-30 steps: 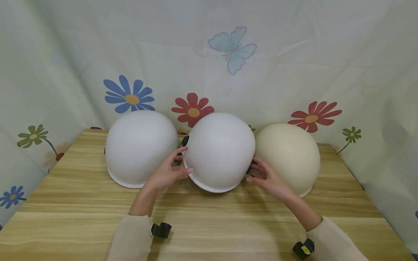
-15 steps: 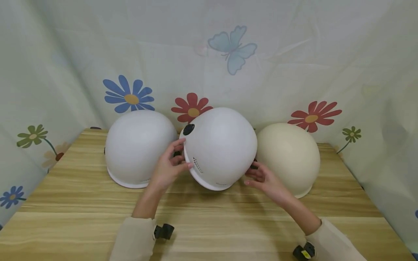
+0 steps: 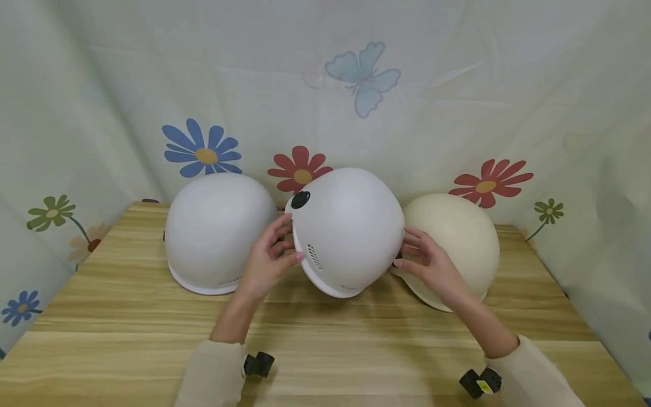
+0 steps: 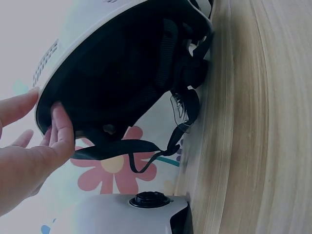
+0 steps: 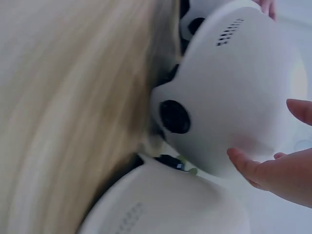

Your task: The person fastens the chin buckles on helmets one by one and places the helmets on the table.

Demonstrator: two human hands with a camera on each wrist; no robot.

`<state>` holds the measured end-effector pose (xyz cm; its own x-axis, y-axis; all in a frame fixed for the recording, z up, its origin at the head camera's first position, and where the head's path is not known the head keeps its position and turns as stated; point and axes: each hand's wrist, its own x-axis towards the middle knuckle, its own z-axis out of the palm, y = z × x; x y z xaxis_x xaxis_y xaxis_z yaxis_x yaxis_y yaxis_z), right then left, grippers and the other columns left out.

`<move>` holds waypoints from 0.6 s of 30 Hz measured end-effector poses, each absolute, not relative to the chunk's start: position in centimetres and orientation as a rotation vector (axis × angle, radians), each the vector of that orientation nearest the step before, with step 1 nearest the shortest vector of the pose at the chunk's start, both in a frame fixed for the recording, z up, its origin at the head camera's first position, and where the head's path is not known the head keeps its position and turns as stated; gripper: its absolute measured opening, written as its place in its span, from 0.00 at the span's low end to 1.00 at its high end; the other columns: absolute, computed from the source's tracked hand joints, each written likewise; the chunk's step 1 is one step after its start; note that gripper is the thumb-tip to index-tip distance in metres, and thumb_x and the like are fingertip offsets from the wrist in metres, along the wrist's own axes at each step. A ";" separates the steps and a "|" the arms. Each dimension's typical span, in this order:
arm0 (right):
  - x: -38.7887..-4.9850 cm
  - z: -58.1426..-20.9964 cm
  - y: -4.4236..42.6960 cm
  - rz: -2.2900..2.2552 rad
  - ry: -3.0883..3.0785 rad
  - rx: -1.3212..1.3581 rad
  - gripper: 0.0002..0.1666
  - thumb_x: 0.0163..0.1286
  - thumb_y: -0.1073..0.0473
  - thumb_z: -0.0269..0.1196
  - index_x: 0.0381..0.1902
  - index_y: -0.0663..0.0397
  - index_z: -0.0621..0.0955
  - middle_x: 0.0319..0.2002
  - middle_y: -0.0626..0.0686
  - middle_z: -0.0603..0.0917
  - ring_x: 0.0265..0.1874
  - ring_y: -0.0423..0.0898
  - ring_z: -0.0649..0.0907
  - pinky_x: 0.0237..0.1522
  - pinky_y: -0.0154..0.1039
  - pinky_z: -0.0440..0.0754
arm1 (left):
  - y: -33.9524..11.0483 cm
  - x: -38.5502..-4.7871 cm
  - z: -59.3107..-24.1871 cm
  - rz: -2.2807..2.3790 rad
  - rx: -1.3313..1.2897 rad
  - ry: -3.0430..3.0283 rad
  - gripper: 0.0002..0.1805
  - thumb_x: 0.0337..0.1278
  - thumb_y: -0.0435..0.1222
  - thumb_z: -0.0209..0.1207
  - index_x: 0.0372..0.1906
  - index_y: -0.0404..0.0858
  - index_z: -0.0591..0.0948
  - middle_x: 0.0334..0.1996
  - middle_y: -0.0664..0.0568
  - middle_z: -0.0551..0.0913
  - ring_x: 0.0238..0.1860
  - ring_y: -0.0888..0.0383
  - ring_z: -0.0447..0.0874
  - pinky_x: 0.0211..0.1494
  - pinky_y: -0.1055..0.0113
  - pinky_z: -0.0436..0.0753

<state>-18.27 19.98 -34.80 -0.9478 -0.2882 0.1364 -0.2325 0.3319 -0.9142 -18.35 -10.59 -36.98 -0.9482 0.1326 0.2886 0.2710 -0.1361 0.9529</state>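
In the head view a white helmet (image 3: 351, 232) stands tilted in the middle, its left side raised so that a black round side piece (image 3: 300, 199) and small vent holes show. My left hand (image 3: 264, 260) holds its left rim. The left wrist view shows the thumb outside and fingers inside the rim, with a black chin strap (image 4: 112, 148) hanging from the dark interior. My right hand (image 3: 432, 263) is at the helmet's right side, fingers extended; in the right wrist view a fingertip (image 5: 234, 155) appears to touch the shell. Exact contact is unclear.
Another white helmet (image 3: 216, 226) rests at the left, close to my left hand. A cream helmet (image 3: 460, 237) rests at the right, partly behind my right hand. All are on a wood-grain table (image 3: 325, 362) before a flowered curtain (image 3: 432, 124).
The middle helmet's left side has tilted up and the helmet has moved slightly right. My right hand has moved up its side. The cream helmet has turned, showing its rim at the left.
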 end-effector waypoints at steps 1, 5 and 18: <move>-18.2 -34.5 19.9 -1.713 2.525 -0.496 0.40 0.63 0.62 0.61 0.68 0.57 0.57 0.63 0.64 0.63 0.59 0.59 0.67 0.51 0.40 0.74 | -10.5 -18.3 -37.0 -2.252 -0.475 -2.000 0.38 0.50 0.19 0.57 0.67 0.41 0.60 0.57 0.43 0.66 0.48 0.46 0.73 0.44 0.68 0.79; -18.0 -34.0 19.8 -1.690 2.523 -0.484 0.40 0.62 0.62 0.62 0.69 0.57 0.56 0.65 0.63 0.60 0.60 0.59 0.65 0.53 0.43 0.72 | -10.4 -18.2 -36.9 -2.274 -0.472 -2.001 0.36 0.52 0.19 0.56 0.66 0.41 0.60 0.59 0.45 0.64 0.47 0.47 0.75 0.44 0.66 0.80; -17.4 -33.9 20.1 -1.667 2.507 -0.484 0.40 0.64 0.61 0.61 0.69 0.58 0.55 0.64 0.65 0.61 0.61 0.61 0.65 0.54 0.45 0.72 | -9.2 -17.8 -36.5 -2.328 -0.443 -2.016 0.40 0.48 0.20 0.60 0.66 0.33 0.55 0.62 0.42 0.64 0.51 0.46 0.72 0.47 0.69 0.77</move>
<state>-17.43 20.10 -33.95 -0.9455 -0.3106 0.0974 -0.2100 0.3534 -0.9116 -17.84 -9.23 -36.47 -0.9589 0.1620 0.2327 0.2073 -0.1597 0.9652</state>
